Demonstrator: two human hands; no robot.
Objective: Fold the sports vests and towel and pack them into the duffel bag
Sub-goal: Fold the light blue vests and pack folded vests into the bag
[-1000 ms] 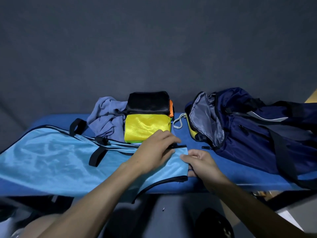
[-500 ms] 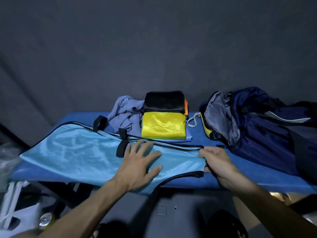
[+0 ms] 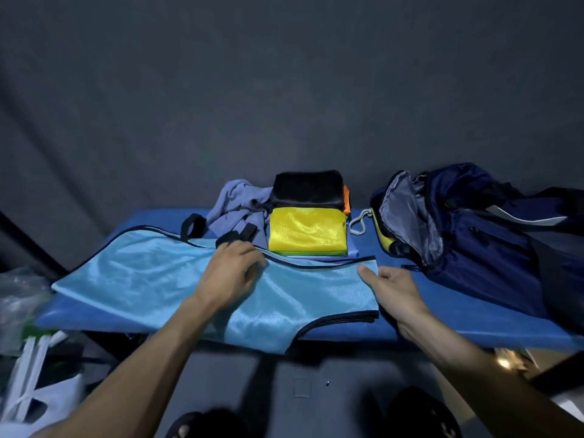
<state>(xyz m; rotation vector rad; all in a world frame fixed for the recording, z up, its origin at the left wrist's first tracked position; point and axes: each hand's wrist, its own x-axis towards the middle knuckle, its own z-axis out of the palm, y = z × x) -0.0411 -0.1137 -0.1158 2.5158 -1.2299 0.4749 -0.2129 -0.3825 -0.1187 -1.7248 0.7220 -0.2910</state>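
The light-blue mesh sports vest with black trim (image 3: 151, 273) lies flat on the blue padded bench (image 3: 442, 314), its long axis running left to right under both hands, most of its length stretching away to the left of them. The left hand (image 3: 232, 273) rests on its middle with fingers loosely bent near the far black-trimmed edge, while the right hand (image 3: 393, 287) sits at the vest's right end, thumb on the fabric, its other fingers hidden, so I cannot tell whether it pinches. Beyond the hands sit a folded yellow mesh vest (image 3: 306, 230) under a black one (image 3: 308, 188), a crumpled grey-blue towel (image 3: 237, 205), and, right of the right hand, the open navy duffel bag (image 3: 474, 235).
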